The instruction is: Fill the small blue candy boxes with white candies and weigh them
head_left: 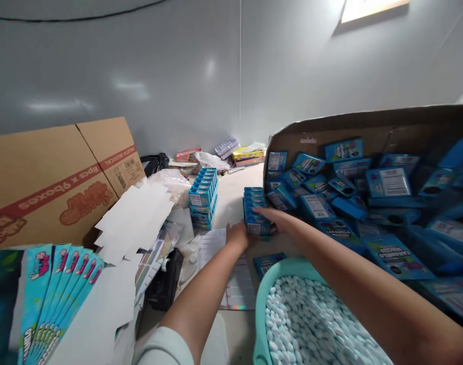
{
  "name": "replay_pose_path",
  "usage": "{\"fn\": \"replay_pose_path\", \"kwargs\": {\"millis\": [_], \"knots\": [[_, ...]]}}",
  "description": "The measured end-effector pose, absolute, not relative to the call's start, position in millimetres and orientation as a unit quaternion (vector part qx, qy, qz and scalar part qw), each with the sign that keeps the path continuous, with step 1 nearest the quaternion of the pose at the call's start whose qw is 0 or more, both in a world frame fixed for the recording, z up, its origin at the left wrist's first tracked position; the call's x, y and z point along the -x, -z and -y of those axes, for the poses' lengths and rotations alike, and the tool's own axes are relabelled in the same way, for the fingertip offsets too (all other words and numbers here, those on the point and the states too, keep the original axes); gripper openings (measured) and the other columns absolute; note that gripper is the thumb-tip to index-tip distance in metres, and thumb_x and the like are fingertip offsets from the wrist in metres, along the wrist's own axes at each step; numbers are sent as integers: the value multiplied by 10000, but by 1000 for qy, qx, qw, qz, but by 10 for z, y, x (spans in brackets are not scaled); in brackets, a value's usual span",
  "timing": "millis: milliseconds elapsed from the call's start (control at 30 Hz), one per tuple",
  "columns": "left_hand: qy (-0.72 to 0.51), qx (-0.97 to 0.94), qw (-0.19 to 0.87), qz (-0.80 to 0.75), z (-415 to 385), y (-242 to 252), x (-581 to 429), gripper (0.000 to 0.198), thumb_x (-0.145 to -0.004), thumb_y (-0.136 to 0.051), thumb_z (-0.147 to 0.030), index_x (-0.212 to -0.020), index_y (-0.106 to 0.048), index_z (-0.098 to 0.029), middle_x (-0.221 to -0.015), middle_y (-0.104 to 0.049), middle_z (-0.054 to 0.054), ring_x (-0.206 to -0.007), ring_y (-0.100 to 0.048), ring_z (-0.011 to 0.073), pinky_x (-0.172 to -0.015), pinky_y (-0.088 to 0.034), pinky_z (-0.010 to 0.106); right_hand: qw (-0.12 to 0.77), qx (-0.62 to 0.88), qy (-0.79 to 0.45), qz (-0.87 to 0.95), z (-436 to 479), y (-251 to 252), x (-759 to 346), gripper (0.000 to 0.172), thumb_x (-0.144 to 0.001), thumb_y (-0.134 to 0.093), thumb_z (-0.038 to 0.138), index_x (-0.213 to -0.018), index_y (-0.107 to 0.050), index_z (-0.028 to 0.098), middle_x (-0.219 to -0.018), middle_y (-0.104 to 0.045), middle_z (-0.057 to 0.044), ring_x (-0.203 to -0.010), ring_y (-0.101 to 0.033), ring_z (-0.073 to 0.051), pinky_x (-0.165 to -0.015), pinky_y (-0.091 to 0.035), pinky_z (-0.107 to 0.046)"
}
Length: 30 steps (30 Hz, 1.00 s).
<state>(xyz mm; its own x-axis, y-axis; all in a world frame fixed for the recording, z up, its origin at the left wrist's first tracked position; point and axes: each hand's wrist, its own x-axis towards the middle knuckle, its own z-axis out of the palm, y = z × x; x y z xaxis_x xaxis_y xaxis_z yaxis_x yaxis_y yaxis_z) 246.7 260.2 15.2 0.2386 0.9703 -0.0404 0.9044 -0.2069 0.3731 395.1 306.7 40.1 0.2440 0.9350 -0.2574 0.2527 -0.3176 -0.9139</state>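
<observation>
A row of small blue candy boxes (254, 203) stands on the table in front of me. My left hand (238, 234) presses against its near left side, fingers partly hidden. From the right, my right hand (274, 218) grips the same row, with fingers laid over its side and top. Left of it stands a stack of similar blue boxes (203, 195), in layers. One loose blue box (268, 263) lies flat between my hands and a turquoise tub (260, 324). White oval candies (311, 319) fill the tub, under my right forearm.
A large carton (311, 124) on the right is full of blue boxes. Left are a cardboard box (60, 152), white card sheets (134, 218) and fanned turquoise printed cartons (60, 294). A black tray (166, 284) and printed sheets (239, 284) lie nearer. Packages (248, 153) line the wall.
</observation>
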Motion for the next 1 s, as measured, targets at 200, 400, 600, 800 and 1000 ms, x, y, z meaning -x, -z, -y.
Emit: {"fn": "replay_pose_path", "kwargs": {"millis": [200, 400, 600, 800, 1000], "knots": [[-63, -741, 122, -657, -2588, -140, -2403, 587, -960, -558, -436, -1458, -483, -134, -1459, -588, 222, -1396, -522, 358, -1186, -363, 532, 395, 675, -455, 426, -3205, -358, -3695, 389, -986, -633, 405, -1301, -617, 177, -1272, -657, -104, -1070, -672, -221, -909, -592, -441], [12, -781, 168, -602, -2339, 70, -1951, 846, -829, -694, -535, -1522, -432, -127, -1650, -361, 215, -1506, -374, 401, -1174, -407, 497, 369, 670, -486, 424, -3502, -377, -3241, 392, -986, -635, 394, -1314, -609, 181, -1322, -627, -108, -1123, -649, -239, -943, -577, -463], [-33, -785, 215, -579, -2110, 171, -1812, 793, -663, -861, -379, -1379, -582, -183, -1601, -461, 175, -1495, -415, 358, -1199, -386, 407, 349, 652, -507, 443, -3514, -464, -2773, 396, -984, -639, 394, -1314, -609, 177, -1320, -628, -106, -1122, -650, -241, -940, -578, -462], [-167, -662, 216, -698, -2419, 79, -1712, 544, -882, -728, -416, -1319, -574, -131, -1262, -693, 195, -1161, -695, 297, -935, -558, 372, 278, 683, -523, 427, -3377, -552, -2736, 417, -985, -634, 407, -1332, -596, 179, -1322, -626, -111, -1126, -649, -246, -943, -575, -474], [-233, -565, 180, -771, -2640, 155, -1694, 435, -950, -678, -414, -1306, -595, -178, -1358, -612, 125, -1215, -618, 279, -1032, -522, 506, 204, 694, -558, 406, -3379, -526, -2872, 402, -980, -645, 389, -1317, -605, 173, -1320, -627, -110, -1127, -649, -244, -943, -577, -471]]}}
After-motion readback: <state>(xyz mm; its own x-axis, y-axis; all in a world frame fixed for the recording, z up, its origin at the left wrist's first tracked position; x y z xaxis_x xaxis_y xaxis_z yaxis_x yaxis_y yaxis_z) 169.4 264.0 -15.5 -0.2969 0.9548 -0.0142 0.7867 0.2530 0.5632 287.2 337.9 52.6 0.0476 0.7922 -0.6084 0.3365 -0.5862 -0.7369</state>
